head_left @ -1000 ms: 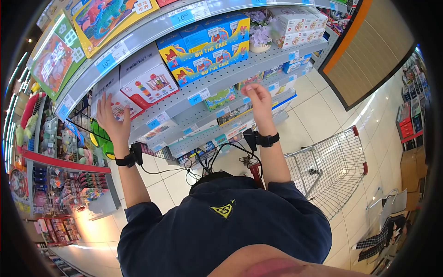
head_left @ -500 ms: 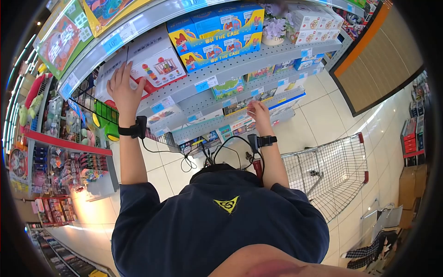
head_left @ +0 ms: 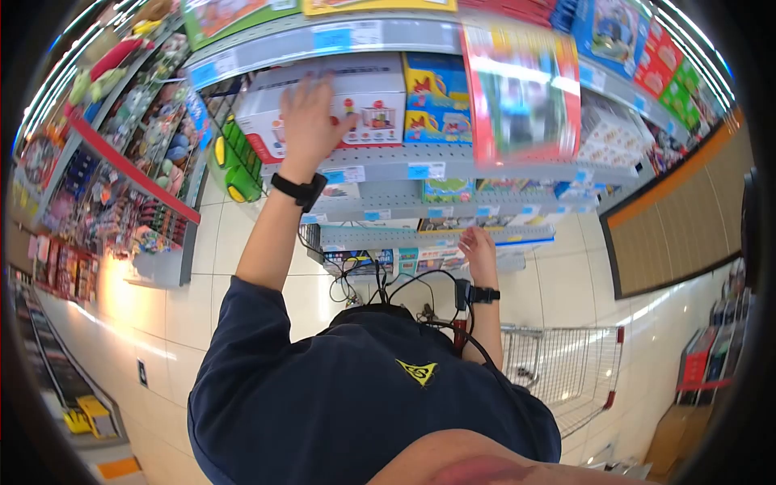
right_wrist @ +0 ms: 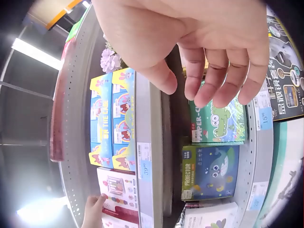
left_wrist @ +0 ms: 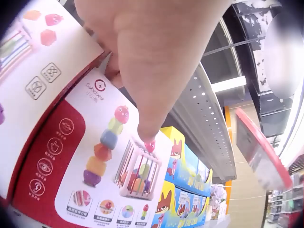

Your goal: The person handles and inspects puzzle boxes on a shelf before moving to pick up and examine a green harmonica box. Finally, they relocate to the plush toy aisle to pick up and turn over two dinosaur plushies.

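Observation:
In the head view my left hand (head_left: pixel 311 121) lies spread against white toy boxes (head_left: pixel 263 101) on the upper shelf. The left wrist view shows its thumb on the front of one box (left_wrist: pixel 118 156) with a stacking toy printed on it; other fingers sit at the box's top edge, by the seam with a neighbouring box (left_wrist: pixel 38 61), partly hidden. My right hand (head_left: pixel 481 250) hangs in front of the lower shelves, its fingers loosely bent and holding nothing. In the right wrist view it overlaps a green crocodile box (right_wrist: pixel 218 121) above a projector box (right_wrist: pixel 211 171).
Blue and yellow cartoon boxes (head_left: pixel 436 101) stand right of the white boxes. A red-edged pack (head_left: pixel 521 97) juts out at the upper shelf. Below the shelf's left end is a wire rack with green items (head_left: pixel 236 162). A metal shopping cart (head_left: pixel 566 364) stands behind on the right.
The head view has turned and tilted up. My left hand has gone from the left end of the white boxes to lie across them. The right hand has dropped lower, fingers looser.

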Demonstrator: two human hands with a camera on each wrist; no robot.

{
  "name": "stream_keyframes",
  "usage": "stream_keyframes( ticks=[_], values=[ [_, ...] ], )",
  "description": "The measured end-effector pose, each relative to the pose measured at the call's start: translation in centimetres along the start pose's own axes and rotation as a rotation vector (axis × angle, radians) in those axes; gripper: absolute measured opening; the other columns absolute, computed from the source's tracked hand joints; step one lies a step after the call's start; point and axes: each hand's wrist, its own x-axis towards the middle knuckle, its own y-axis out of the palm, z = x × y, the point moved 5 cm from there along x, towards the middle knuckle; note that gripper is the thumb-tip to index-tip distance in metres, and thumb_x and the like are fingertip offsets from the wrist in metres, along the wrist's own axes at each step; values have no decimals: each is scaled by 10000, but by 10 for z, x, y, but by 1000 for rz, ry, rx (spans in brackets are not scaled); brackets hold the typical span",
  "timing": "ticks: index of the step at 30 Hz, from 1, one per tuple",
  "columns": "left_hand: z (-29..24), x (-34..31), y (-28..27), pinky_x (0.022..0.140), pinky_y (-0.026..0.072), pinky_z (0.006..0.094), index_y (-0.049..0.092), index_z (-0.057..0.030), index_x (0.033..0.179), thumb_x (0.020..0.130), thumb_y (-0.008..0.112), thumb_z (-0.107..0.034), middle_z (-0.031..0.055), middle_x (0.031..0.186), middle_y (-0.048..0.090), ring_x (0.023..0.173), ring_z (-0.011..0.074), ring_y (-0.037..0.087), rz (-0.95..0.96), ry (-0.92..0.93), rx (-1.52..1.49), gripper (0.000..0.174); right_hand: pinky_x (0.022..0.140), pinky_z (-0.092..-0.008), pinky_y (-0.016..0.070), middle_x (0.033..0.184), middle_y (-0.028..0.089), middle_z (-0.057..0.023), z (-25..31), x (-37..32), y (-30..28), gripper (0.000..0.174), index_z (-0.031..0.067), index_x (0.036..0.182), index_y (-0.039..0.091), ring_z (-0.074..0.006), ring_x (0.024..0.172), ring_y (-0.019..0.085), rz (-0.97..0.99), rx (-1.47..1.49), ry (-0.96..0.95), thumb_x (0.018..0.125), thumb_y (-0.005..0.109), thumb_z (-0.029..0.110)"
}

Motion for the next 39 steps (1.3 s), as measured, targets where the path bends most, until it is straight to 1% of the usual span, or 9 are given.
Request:
stream_keyframes(
  ticks=[6, 10, 11, 13, 20, 27, 29, 33, 39],
  values=[
    [3, 26, -3, 1060, 347, 551, 586, -63, 1258, 774, 788, -364, 167, 1282, 621, 1254, 386, 529, 165, 45, -335, 605, 1051, -463, 494, 1411, 519, -117, 29, -29, 51, 506, 92, 1422, 443, -288, 1313, 514, 301, 471, 34, 977, 618, 259],
    [-131, -93, 37, 1146, 219, 601, 514, -95, 1411, 860, 687, -425, 211, 1476, 470, 1415, 430, 353, 343, -14, -781, 665, 1067, -716, 354, 1599, 322, -123, 19, -48, 120, 835, 190, 1567, 288, -417, 1445, 337, 754, 291, -54, 933, 397, 724],
    [-135, -122, 34, 1180, 165, 618, 487, -112, 1469, 889, 652, -449, 219, 1551, 408, 1473, 443, 285, 448, -103, -846, 690, 1071, -731, 331, 1610, 318, -103, 34, -84, 172, 881, 203, 1586, 262, -411, 1442, 349, 975, 873, 380, 916, 361, 767],
    [-141, -133, 31, 1169, 127, 661, 470, -172, 1493, 889, 642, -487, 193, 1584, 365, 1492, 442, 242, 571, -38, -1027, 703, 1032, -779, 320, 1596, 338, -96, 52, -90, 181, 921, 228, 1582, 269, -408, 1440, 353, 661, 547, 183, 882, 364, 818],
    [-166, -141, 25, 1086, 86, 793, 463, -334, 1502, 751, 776, -525, 65, 1669, 216, 1532, 434, 91, 755, 52, -981, 836, 1142, -558, 376, 1578, 398, -104, 53, -70, 134, 666, 159, 1540, 371, -322, 1407, 434, 568, 696, 164, 1016, 382, 569],
    [-139, -150, 48, 1085, 422, 426, 403, -7, 1482, 818, 822, -276, 244, 1479, 412, 1372, 326, 428, 576, -584, -1286, 830, 1112, -566, 406, 1528, 448, -149, 77, -75, 128, 657, 110, 1510, 403, -361, 1369, 469, 544, 817, 135, 1008, 437, 532],
    [-151, -153, 59, 979, 500, 341, 424, 41, 1432, 927, 724, -180, 144, 1343, 567, 1213, 209, 570, 1035, -744, -1825, 628, 1102, -573, 415, 1519, 455, -168, 93, -89, 135, 674, 88, 1511, 394, -374, 1351, 486, 618, 755, 111, 1007, 433, 534],
    [-164, -154, 58, 959, 500, 315, 489, -14, 1374, 985, 641, -127, 55, 1250, 634, 1079, 127, 616, 981, -892, -1923, 433, 1102, -570, 416, 1519, 455, -166, 91, -92, 120, 681, 78, 1508, 398, -368, 1346, 492, 435, 368, -128, 1006, 432, 537],
    [-160, -80, 1, 985, 471, 305, 448, -6, 1389, 1009, 582, -65, 88, 1302, 621, 1164, 132, 590, 582, -627, -1835, 407, 920, -585, 551, 1469, 501, -172, 120, -90, 109, 737, 54, 1510, 369, -368, 1245, 577, 593, 728, -74, 994, 426, 576]
  ],
)
